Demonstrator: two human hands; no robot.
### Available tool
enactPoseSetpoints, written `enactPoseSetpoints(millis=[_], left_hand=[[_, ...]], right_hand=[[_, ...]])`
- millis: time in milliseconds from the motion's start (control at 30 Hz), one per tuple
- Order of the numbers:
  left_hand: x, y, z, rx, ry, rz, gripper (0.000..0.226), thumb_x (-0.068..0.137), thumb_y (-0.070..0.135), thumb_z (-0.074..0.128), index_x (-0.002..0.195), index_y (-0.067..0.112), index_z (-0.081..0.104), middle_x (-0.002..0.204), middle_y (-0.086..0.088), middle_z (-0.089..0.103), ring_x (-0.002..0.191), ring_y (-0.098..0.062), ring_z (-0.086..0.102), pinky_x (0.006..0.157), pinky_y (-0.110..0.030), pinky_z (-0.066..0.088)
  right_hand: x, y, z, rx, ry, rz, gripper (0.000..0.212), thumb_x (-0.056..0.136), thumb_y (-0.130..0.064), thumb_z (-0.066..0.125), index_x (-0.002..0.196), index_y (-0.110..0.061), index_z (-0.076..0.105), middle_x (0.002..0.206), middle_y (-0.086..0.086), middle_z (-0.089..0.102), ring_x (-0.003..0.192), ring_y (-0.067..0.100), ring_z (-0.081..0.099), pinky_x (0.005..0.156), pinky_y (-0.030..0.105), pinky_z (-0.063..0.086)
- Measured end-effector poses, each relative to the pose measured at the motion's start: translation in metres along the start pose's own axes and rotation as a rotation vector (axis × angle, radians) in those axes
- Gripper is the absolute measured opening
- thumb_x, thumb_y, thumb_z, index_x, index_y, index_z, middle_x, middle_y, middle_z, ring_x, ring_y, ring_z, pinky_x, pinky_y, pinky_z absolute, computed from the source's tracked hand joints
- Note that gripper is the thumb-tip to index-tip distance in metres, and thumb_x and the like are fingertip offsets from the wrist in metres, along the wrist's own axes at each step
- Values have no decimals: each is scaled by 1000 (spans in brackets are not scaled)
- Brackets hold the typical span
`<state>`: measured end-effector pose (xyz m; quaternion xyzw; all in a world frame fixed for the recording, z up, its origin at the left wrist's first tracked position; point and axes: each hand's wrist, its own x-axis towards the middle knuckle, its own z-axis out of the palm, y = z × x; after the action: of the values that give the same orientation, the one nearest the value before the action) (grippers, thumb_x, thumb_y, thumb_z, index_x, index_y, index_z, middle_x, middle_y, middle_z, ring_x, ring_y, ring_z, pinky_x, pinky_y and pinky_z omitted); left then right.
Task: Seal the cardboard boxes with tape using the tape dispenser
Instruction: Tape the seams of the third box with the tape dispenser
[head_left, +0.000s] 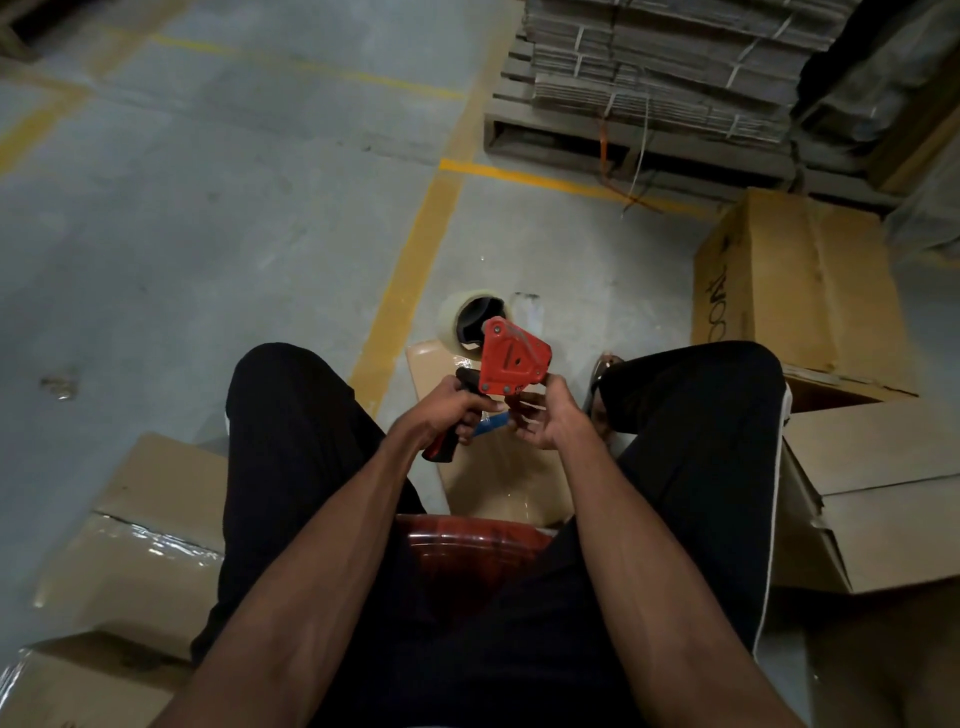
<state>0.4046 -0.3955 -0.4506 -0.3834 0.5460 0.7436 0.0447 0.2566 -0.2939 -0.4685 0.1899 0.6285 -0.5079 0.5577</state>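
1. I am sitting on a red stool (467, 540) with my legs apart, looking down at the grey floor (208, 234).
2. My left hand (441, 410) grips the dark handle of the tape dispenser (511, 358). My fingers are curled tight around it.
3. The tape dispenser is red. I hold it up in the air between my knees, over a box.
4. A roll of clear tape (467, 322) sits on the far side of the tape dispenser.
5. My right hand (550, 415) is at the near right corner of the tape dispenser. Its fingers are bent and the thumb touches the red part. I think it pinches the loose end of the tape, but I cannot see that well.
6. The box between my legs (498, 478) lies on the floor. Its top is shiny with tape.
7. A box on the left (150, 514) is near my left leg. It has shiny tape on it too.
8. Another taped box (78, 680) is in the near left corner.
9. A box on the right (878, 499) is just beside my right leg. Its flap looks bent.
10. A tall box (800, 280) stands farther away on the right, with dark letters on its side.
11. Far away on the right, flat cardboard (675, 67) is piled high on a pallet (545, 135).
12. Yellow lines (415, 260) run across the floor.
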Motion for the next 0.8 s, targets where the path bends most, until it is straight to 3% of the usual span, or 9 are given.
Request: enactPoseSetpoints(millis=[133, 233, 367, 467, 567, 700, 800], left_hand=[[5, -1, -1, 19, 4, -5, 26, 85, 5, 75, 68, 17, 61, 55, 0, 28, 46, -13, 26, 52, -28, 26], [6, -1, 0, 22, 5, -10, 25, 85, 6, 75, 67, 18, 62, 55, 0, 29, 47, -14, 26, 51, -28, 26], [7, -3, -2, 20, 16, -16, 32, 85, 4, 75, 60, 20, 61, 54, -1, 29, 46, -14, 27, 50, -28, 26], [8, -3, -2, 25, 22, -20, 31, 84, 5, 76, 66, 17, 54, 55, -1, 28, 47, -14, 27, 51, -27, 27], [9, -3, 0, 42, 17, -23, 27, 84, 4, 75, 72, 14, 53, 55, -1, 27, 48, -13, 26, 51, -28, 25], [8, -3, 0, 79, 0, -22, 20, 84, 5, 77, 76, 9, 59, 54, -1, 28, 47, -15, 26, 52, -30, 25], [9, -4, 0, 87, 0, -25, 16, 82, 6, 78, 83, 5, 63, 52, 0, 30, 46, -15, 26, 51, -30, 25]], right_hand=[[3, 4, 0, -60, 61, 51, 52, 95, -49, 48, 100, -1, 67, 82, 16, 71, 71, 26, 64, 59, 32, 53], [6, 4, 2, -63, 69, 55, 54, 96, -52, 47, 110, -3, 66, 84, 14, 71, 68, 24, 62, 61, 30, 51], [9, 2, 6, -65, 76, 18, 30, 99, -30, 46, 89, -8, 63, 86, 11, 67, 66, 22, 58, 60, 31, 48], [11, 2, 6, -62, 125, -15, 23, 96, -18, 45, 85, -8, 63, 86, 11, 64, 71, 23, 57, 59, 33, 50], [15, 2, 4, -65, 159, -70, 22, 94, -18, 47, 92, -8, 66, 96, 10, 69, 81, 25, 64, 63, 36, 55], [21, 2, -1, -95, 212, -118, 18, 90, -18, 58, 98, -6, 68, 99, 9, 74, 80, 27, 69, 75, 45, 60], [34, 5, -7, -105, 205, -81, 33, 86, -25, 70, 113, -7, 67, 105, 11, 74, 88, 29, 72, 71, 49, 62]])
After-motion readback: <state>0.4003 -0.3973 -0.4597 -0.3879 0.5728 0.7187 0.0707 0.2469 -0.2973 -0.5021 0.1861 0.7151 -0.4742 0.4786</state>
